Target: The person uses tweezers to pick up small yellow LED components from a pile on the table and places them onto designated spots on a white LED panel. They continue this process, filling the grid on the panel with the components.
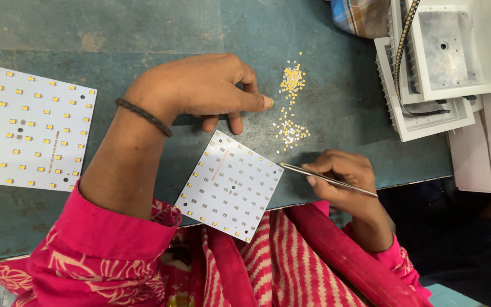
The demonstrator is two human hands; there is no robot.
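Left hand [203,91]: palm down on the teal bench [336,108], fingers curled loosely, forefinger stretched toward the chips; grasping nothing. A dark braided band [143,116] circles the wrist.

Right hand [345,176]: at the bench's near edge, fingers pinched around tweezers [328,179], whose tips lie just beside the right corner of the small board.

Small board [231,185]: white square panel, turned diamond-wise between the two hands, overhanging the bench edge above the lap. Yellow chips fill its left and lower rows; the remaining pads are bare grey.

Chips [291,105]: loose scatter of tiny yellow pieces on the bench, just beyond the left forefinger, in two clusters.

Large board [26,128]: white panel at far left, fully populated with yellow chips, well apart from the hands.

Housings [444,62]: two white ribbed trays stacked at upper right, a dark strip [402,57] of tape draped across them.

Pink sleeves [109,244], striped cloth below.
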